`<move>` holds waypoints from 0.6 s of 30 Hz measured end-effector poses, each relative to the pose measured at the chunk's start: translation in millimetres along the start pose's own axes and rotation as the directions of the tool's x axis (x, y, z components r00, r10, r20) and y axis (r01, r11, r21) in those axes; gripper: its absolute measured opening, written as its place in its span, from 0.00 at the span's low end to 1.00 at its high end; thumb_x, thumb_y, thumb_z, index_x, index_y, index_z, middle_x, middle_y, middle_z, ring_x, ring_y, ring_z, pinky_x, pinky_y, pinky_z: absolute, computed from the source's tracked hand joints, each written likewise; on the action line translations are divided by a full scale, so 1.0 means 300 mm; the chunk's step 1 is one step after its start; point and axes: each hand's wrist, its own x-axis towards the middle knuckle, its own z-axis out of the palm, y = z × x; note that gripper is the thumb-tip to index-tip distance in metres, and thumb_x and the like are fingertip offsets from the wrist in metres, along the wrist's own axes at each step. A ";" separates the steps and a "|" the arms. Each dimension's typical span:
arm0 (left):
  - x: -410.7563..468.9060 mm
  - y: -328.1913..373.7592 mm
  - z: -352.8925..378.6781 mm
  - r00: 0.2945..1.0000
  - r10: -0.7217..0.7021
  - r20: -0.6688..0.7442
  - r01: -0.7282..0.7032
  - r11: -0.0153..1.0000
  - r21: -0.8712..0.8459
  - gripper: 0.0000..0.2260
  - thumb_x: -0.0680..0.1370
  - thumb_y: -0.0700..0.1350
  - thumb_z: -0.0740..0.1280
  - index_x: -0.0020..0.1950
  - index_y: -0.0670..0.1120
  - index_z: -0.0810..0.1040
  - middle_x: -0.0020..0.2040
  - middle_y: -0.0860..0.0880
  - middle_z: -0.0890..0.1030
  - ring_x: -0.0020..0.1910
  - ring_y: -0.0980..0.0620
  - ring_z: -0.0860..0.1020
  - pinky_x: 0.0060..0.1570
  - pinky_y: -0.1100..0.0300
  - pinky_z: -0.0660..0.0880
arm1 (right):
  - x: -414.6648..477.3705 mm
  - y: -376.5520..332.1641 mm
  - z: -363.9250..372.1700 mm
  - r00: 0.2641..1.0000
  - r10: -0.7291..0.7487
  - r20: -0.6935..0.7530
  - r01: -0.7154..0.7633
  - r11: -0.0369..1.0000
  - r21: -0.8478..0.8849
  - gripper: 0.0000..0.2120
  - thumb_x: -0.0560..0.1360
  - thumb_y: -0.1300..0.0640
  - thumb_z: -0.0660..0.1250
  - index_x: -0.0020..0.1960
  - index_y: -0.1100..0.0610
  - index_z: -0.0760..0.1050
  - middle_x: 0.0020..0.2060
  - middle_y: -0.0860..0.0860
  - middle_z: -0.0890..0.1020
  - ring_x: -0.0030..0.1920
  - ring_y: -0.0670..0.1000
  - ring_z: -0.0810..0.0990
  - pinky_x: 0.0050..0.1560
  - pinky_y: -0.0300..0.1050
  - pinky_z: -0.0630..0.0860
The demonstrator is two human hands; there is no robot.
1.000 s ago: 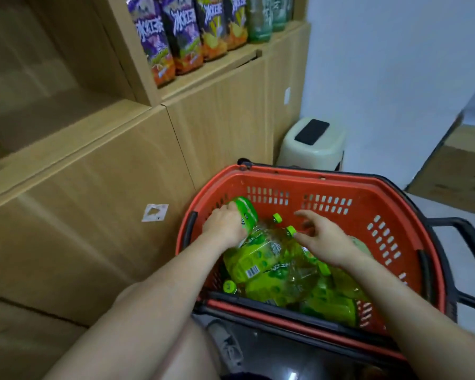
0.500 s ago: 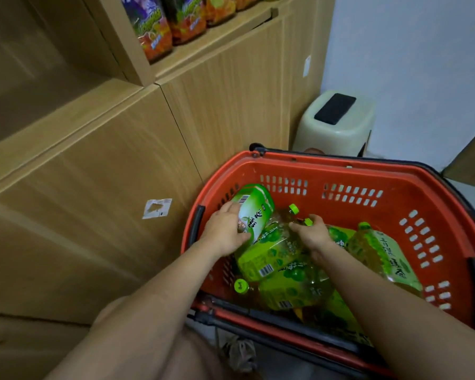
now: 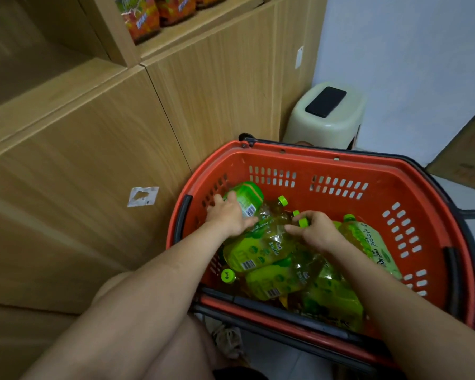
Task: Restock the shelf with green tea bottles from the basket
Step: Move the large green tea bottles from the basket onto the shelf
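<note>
A red basket (image 3: 327, 163) stands on the floor against the wooden cabinet. Several green tea bottles (image 3: 261, 253) with green labels and caps lie piled inside it. My left hand (image 3: 228, 218) rests on the bottle at the basket's left wall (image 3: 246, 197), fingers wrapped around its body. My right hand (image 3: 314, 231) grips the neck of another bottle just under its green cap (image 3: 303, 222). One more bottle (image 3: 368, 239) lies to the right of my right wrist. The open shelf (image 3: 33, 78) is at the upper left.
Colourful drink packs (image 3: 143, 20) stand in the shelf compartment above the cabinet. A pale plastic stool (image 3: 340, 122) with a black phone (image 3: 325, 101) on it stands behind the basket by the white wall. My knee and shoe are below the basket.
The view has dropped and moved closer to the basket. My right hand has slid left and closed on a bottle's neck. My left hand has stayed on the leftmost bottle.
</note>
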 end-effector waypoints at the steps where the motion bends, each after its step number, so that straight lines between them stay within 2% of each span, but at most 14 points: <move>1: 0.000 -0.007 0.005 0.999 -0.028 0.018 0.028 1.000 0.008 0.43 0.71 0.62 0.69 0.75 0.47 0.50 0.69 0.38 0.62 0.67 0.36 0.65 0.63 0.47 0.68 | -0.004 -0.001 -0.007 1.000 -0.002 0.018 0.002 1.000 -0.024 0.18 0.70 0.53 0.72 0.58 0.55 0.74 0.48 0.54 0.80 0.30 0.47 0.78 0.25 0.38 0.72; 3: -0.002 -0.017 0.016 0.998 -0.054 0.014 0.054 0.997 0.049 0.46 0.70 0.61 0.71 0.76 0.47 0.48 0.69 0.37 0.63 0.66 0.36 0.66 0.61 0.46 0.69 | -0.020 -0.013 -0.018 0.999 -0.039 0.033 0.042 0.995 -0.094 0.18 0.70 0.54 0.72 0.58 0.56 0.74 0.47 0.53 0.80 0.27 0.43 0.78 0.24 0.35 0.71; 5: -0.006 -0.019 0.015 0.998 -0.056 -0.042 0.059 0.996 0.070 0.45 0.67 0.60 0.74 0.74 0.45 0.53 0.66 0.39 0.70 0.64 0.38 0.69 0.57 0.47 0.71 | -0.046 -0.019 -0.020 0.991 -0.131 0.006 0.128 0.959 -0.253 0.18 0.70 0.52 0.73 0.57 0.56 0.75 0.54 0.54 0.80 0.41 0.47 0.82 0.37 0.40 0.78; 6: -0.005 -0.015 0.008 0.996 -0.043 -0.077 0.050 0.994 0.093 0.42 0.66 0.60 0.75 0.71 0.44 0.59 0.62 0.41 0.74 0.61 0.39 0.72 0.53 0.50 0.72 | -0.066 -0.020 -0.018 0.985 -0.175 -0.011 0.161 0.925 -0.344 0.19 0.70 0.50 0.73 0.57 0.56 0.75 0.57 0.55 0.79 0.48 0.51 0.82 0.46 0.44 0.79; 7: -0.007 -0.011 -0.001 0.994 -0.019 -0.112 0.032 0.993 0.112 0.39 0.64 0.61 0.75 0.67 0.44 0.65 0.58 0.43 0.78 0.58 0.41 0.76 0.49 0.52 0.73 | -0.087 -0.018 -0.013 0.979 -0.202 -0.023 0.176 0.900 -0.399 0.19 0.70 0.49 0.73 0.57 0.55 0.75 0.57 0.55 0.80 0.51 0.53 0.81 0.50 0.47 0.78; 9: -0.016 -0.006 -0.027 0.987 -0.003 -0.163 0.018 0.996 0.087 0.32 0.63 0.63 0.74 0.59 0.46 0.72 0.52 0.46 0.80 0.51 0.44 0.79 0.42 0.55 0.72 | -0.128 -0.013 -0.008 0.973 -0.226 -0.039 0.190 0.890 -0.415 0.18 0.70 0.48 0.72 0.57 0.55 0.75 0.52 0.54 0.81 0.45 0.52 0.82 0.47 0.47 0.79; 12: -0.033 -0.021 -0.081 0.975 -0.123 -0.185 0.095 0.984 -0.152 0.24 0.59 0.63 0.72 0.46 0.48 0.79 0.43 0.49 0.82 0.41 0.47 0.80 0.39 0.57 0.75 | -0.172 -0.048 -0.025 0.952 -0.291 -0.092 0.230 0.882 -0.411 0.15 0.72 0.49 0.71 0.55 0.54 0.75 0.42 0.52 0.81 0.35 0.49 0.81 0.40 0.43 0.78; 14: -0.053 -0.044 -0.112 0.975 -0.180 -0.128 0.121 0.920 -0.373 0.22 0.57 0.62 0.72 0.41 0.47 0.81 0.39 0.49 0.83 0.37 0.48 0.81 0.40 0.55 0.80 | -0.193 -0.111 -0.048 0.901 -0.405 -0.154 0.302 0.842 -0.448 0.12 0.72 0.49 0.71 0.52 0.53 0.76 0.44 0.52 0.80 0.38 0.51 0.80 0.43 0.47 0.78; 16: -0.098 -0.058 -0.136 0.979 -0.171 -0.113 0.089 0.850 -0.519 0.19 0.57 0.59 0.73 0.39 0.48 0.82 0.36 0.50 0.84 0.35 0.49 0.82 0.41 0.53 0.81 | -0.231 -0.198 -0.081 0.831 -0.523 -0.192 0.368 0.773 -0.517 0.09 0.71 0.50 0.71 0.47 0.54 0.76 0.44 0.52 0.77 0.44 0.54 0.78 0.47 0.48 0.75; 18: -0.165 -0.066 -0.171 0.980 -0.140 -0.138 0.029 0.797 -0.603 0.15 0.57 0.58 0.75 0.37 0.49 0.82 0.35 0.52 0.84 0.35 0.51 0.83 0.42 0.53 0.81 | -0.284 -0.288 -0.132 0.765 -0.610 -0.206 0.395 0.697 -0.598 0.09 0.69 0.52 0.71 0.44 0.56 0.77 0.42 0.52 0.75 0.44 0.56 0.76 0.42 0.46 0.69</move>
